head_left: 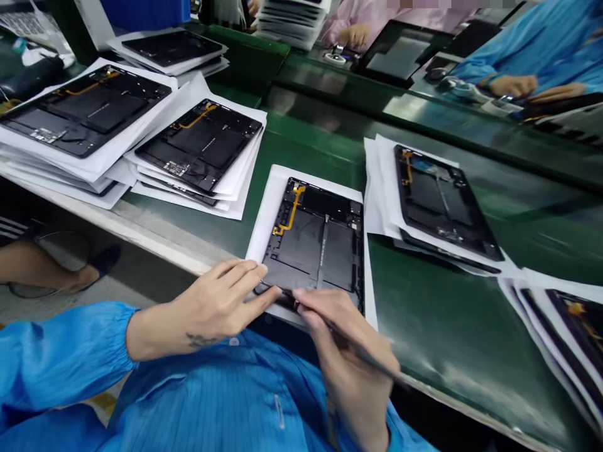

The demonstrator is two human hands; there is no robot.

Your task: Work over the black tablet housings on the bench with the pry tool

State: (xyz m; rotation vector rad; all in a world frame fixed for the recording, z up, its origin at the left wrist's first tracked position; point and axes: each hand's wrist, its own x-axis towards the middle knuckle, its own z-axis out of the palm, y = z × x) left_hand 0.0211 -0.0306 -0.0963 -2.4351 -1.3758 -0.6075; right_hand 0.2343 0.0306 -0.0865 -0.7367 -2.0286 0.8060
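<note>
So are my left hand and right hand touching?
Apart. In the head view, a strip of the tablet shows between the left hand and right hand.

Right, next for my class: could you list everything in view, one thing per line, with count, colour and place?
Opened tablet: 1, black with some orange, centre
White sheet: 1, white, under that tablet
Left stacks: 3, black on white, bench's left
Right stacks: 2, black on white, bench's right
Bench: 1, green, centre
Bin-like object: 1, blue, top left
Far stack: 1, mostly white, top middle
Tilted panel: 1, black and grey, far side
Co-workers: at least 2, pink and blue sleeves, far side
Slipper: 1, dark, floor left
Small items: too blurred to count, mixed, far side
Slim tool: 1, dark, in right hand
Garment: 1, blue, foreground
Left hand: 1, bare, tablet's near-left corner
Right hand: 1, bare, tablet's near edge
</note>
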